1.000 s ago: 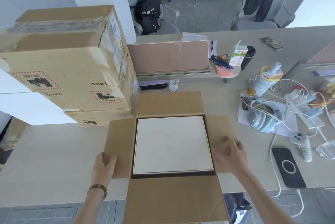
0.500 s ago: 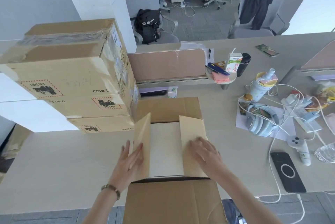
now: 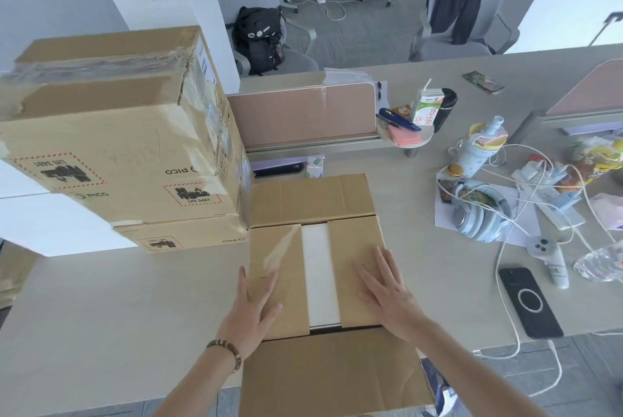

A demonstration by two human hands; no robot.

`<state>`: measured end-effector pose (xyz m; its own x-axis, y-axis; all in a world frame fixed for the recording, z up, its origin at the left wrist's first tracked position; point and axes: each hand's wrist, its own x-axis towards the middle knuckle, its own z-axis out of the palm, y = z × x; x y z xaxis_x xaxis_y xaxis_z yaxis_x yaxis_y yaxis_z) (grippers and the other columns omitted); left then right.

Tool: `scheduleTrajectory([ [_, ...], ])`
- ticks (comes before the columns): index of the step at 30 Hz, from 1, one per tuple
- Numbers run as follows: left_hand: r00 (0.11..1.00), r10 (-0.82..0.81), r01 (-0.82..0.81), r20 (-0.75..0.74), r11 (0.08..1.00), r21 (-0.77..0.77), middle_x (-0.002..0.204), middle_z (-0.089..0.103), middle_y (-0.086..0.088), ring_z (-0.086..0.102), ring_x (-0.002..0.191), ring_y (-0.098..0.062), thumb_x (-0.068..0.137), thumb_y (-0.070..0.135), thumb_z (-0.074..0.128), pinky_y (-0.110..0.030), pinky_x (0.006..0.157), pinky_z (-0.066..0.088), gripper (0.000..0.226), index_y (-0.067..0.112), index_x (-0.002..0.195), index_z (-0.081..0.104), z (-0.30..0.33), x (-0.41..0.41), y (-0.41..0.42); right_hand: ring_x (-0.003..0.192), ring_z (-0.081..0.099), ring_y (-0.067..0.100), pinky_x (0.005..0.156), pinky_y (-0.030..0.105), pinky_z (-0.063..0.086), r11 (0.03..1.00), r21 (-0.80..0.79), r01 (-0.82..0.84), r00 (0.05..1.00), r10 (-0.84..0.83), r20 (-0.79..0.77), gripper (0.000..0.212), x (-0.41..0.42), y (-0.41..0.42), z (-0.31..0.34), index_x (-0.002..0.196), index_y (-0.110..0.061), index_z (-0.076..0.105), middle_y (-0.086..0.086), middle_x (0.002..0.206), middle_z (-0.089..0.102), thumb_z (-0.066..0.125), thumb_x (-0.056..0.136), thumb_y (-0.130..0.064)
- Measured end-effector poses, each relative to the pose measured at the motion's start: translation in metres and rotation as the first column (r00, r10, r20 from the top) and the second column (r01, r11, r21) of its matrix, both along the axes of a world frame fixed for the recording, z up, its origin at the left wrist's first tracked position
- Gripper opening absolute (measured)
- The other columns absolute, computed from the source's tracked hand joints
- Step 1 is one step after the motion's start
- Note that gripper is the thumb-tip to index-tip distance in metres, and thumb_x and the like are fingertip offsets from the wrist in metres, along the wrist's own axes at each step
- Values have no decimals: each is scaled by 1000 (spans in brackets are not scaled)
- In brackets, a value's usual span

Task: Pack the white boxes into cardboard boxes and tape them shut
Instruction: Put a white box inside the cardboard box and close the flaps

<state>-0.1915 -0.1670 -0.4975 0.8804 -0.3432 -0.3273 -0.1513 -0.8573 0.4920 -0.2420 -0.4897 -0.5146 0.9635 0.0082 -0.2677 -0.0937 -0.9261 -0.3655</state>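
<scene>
My left hand (image 3: pixel 251 310) lies flat, fingers spread, on the left side flap (image 3: pixel 278 278) of the open cardboard box (image 3: pixel 313 285), and my right hand (image 3: pixel 387 295) lies flat on the right side flap (image 3: pixel 357 268); neither grip is closed around anything, both just press down. The white box (image 3: pixel 320 275) sits inside, showing only as a pale strip between the two flaps, which do not meet.

The corrugated board looks light and stiff, but I judge the creased flaps springy, likely to lift if I let go. The far flap (image 3: pixel 312 199) and the near flap (image 3: pixel 332 371) are not yet folded; I would take each by its free edge, near the middle, and fold it over while one palm keeps the side flaps down. The near flap hangs past the counter (image 3: pixel 118 298) edge toward me, so the box may tip if I lean on it.

At left, a stack of taped PICO cartons (image 3: pixel 118 147) touches the box's far-left corner and crowds that side. To the right, well apart, lie headphones (image 3: pixel 478 214), white cables (image 3: pixel 505 248), a controller (image 3: pixel 547 256) and a black phone (image 3: pixel 529 302). I see no tape roll anywhere in view.
</scene>
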Motion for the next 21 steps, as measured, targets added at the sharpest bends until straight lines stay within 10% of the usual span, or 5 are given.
scheduleTrajectory([
  [7,938,-330,316,104,939,135,158,-19,31,20,147,2,83,74,-20,-21,107,43,76,54,151,6,-4,-30,51,151,-13,2,121,27,17,987,97,-129,991,125,44,69,-53,-44,-4,154,-47,21,-28,162,-11,5,92,-73],
  [11,944,-318,310,85,945,104,160,-7,32,24,144,5,95,60,0,-14,114,26,58,52,153,6,-5,-43,63,152,5,0,120,23,20,980,178,-93,991,74,110,55,-65,-52,-8,151,-48,29,-31,161,10,14,100,-62],
  [15,946,-300,287,121,952,108,162,-10,27,31,141,2,104,23,35,-13,103,41,68,48,154,-3,-3,-56,66,150,14,1,121,25,22,967,232,-107,983,69,167,52,-77,-57,-12,152,-48,24,-29,160,19,37,106,-29],
  [19,986,-135,121,96,983,141,161,-20,21,65,85,-5,97,29,56,-19,64,55,94,40,153,-18,0,-73,69,150,16,-1,121,26,21,965,243,-104,982,60,179,68,-91,-64,-14,154,-53,7,-24,161,19,43,103,-24],
  [21,996,-38,25,77,987,161,162,-21,17,54,57,-9,93,31,63,-19,50,49,105,37,151,-24,-1,-80,69,147,17,-4,119,27,26,970,225,-90,983,51,174,77,-97,-66,-13,155,-47,4,-23,160,17,54,100,-28],
])
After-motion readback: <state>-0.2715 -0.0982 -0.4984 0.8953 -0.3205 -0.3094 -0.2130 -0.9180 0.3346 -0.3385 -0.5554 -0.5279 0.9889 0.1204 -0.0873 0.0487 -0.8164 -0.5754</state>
